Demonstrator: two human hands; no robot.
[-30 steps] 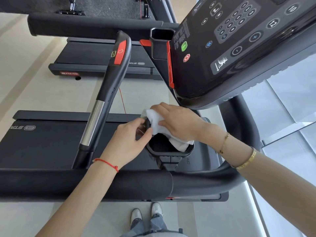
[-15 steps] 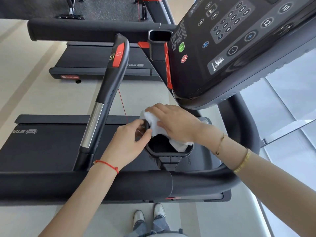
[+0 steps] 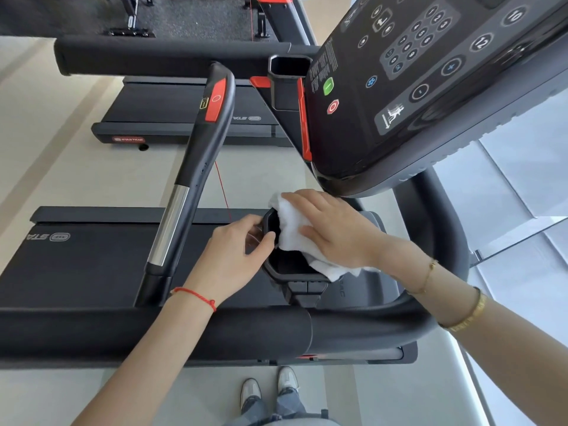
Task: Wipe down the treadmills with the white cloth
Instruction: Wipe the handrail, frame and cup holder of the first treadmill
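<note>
Console panel (image 3: 430,87), black, seen upside down:
- numeric keypad (image 3: 419,38) with digits in circles; 1, 2 and 3 legible at its upper right, the rest too small to be sure of.
- circled "10" (image 3: 514,16) and circled "12" (image 3: 481,43) at the right side.
- circled "+" (image 3: 451,67) and circled "−" (image 3: 419,92).
- green button (image 3: 328,86) bearing a white bar; red octagonal button (image 3: 333,106) bearing a white ring.
- block of small white print (image 3: 321,69) at the left edge, illegible.

Near treadmill deck (image 3: 92,265): inverted grey lettering "STA…" (image 3: 38,237), partly cut off.

Far treadmill (image 3: 184,130): red badge "STAR TRAC" (image 3: 128,139) on the rear end cap; inverted "STA…" (image 3: 242,118) on the side rail.
</note>
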